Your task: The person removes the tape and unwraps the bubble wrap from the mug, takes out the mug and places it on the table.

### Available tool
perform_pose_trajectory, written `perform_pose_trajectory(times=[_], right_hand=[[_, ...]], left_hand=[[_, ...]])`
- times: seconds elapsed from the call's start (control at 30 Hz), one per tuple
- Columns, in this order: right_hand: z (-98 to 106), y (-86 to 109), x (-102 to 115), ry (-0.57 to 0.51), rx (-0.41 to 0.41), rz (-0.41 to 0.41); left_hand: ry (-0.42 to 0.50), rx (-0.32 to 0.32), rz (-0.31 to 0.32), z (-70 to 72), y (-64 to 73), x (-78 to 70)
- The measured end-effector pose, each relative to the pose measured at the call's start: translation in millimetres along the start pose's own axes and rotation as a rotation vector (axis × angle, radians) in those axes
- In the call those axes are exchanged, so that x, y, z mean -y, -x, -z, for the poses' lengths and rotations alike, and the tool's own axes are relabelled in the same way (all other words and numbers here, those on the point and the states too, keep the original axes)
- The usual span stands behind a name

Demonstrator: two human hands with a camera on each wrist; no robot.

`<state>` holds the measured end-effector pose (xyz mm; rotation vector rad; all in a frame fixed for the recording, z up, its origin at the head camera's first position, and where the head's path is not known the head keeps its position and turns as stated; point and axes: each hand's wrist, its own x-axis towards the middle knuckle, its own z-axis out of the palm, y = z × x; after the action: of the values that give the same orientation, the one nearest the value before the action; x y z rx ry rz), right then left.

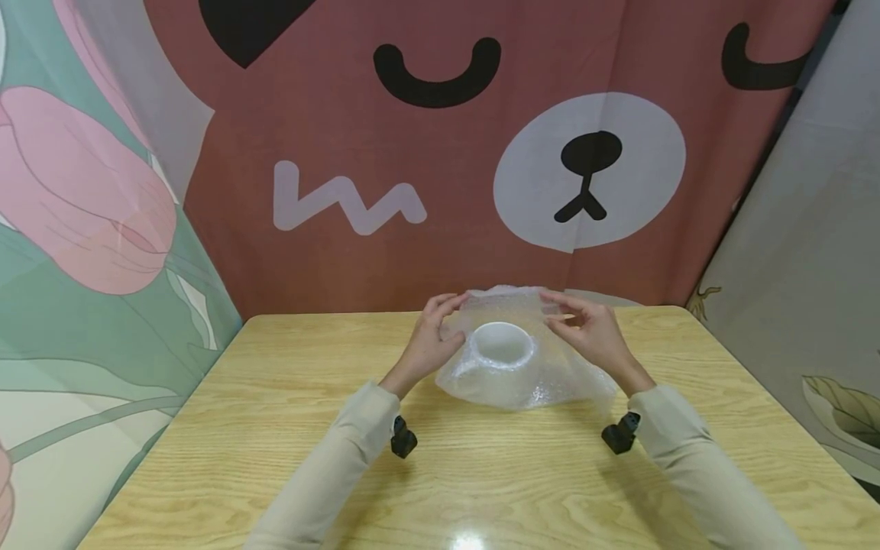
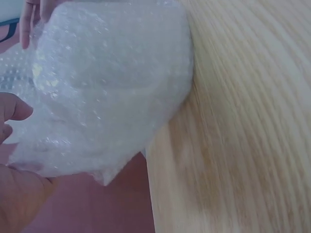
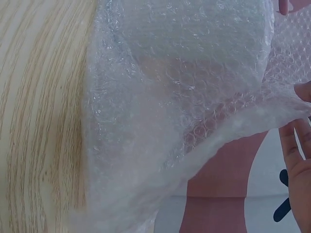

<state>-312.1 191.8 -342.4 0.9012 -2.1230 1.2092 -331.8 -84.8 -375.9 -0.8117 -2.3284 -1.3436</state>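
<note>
Bubble wrap (image 1: 558, 370) surrounds a white, round-rimmed container (image 1: 502, 347) on the wooden table (image 1: 495, 466); my left hand (image 1: 431, 334) and right hand (image 1: 593, 330) pinch the wrap's raised far edge.

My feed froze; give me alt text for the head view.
Left hand and right hand hold bubble wrap around a white, round-rimmed container on a wooden table. Behind is a reddish backdrop with a cartoon animal face.

I can't see the white bowl's (image 1: 503, 347) base behind the bubble wrap (image 1: 529, 391); the right wrist view crops my right hand (image 3: 300, 177).
</note>
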Motion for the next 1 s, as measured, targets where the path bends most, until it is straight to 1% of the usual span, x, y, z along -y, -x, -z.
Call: perform_pose_trajectory(times=[0.17,0.3,0.43,0.57,0.67,0.7,0.8,1.0], right_hand=[[0.2,-1.4,-2.4,-0.019,-0.001,-0.029],[0.4,-3.4,-4.4,-0.031,-0.003,-0.063],[-0.3,-5.6,-5.7,-0.052,-0.013,-0.100],[-1.0,-6.5,-8.2,-0.088,-0.015,-0.138],[-2.8,-5.4,-23.5,-0.107,-0.019,-0.156],[-3.4,-5.0,-29.2,-0.109,-0.020,-0.162],[-4.6,-3.6,-44.9,-0.110,-0.022,-0.177],[-3.9,-2.9,-47.8,-0.102,-0.007,-0.211]], left_hand=[[0.001,0.015,0.070,0.9,3.0,-5.6],[-0.022,0.020,0.093,1.7,7.1,-6.9],[-0.054,0.022,0.119,4.5,14.3,-9.7],[-0.058,0.020,0.196,6.5,23.3,-15.2],[-0.027,0.022,0.268,7.1,29.8,-19.9],[-0.017,0.026,0.279,7.2,31.8,-21.2],[0.004,0.043,0.281,6.4,35.9,-22.9],[0.016,0.079,0.245,2.2,39.3,-26.0]])
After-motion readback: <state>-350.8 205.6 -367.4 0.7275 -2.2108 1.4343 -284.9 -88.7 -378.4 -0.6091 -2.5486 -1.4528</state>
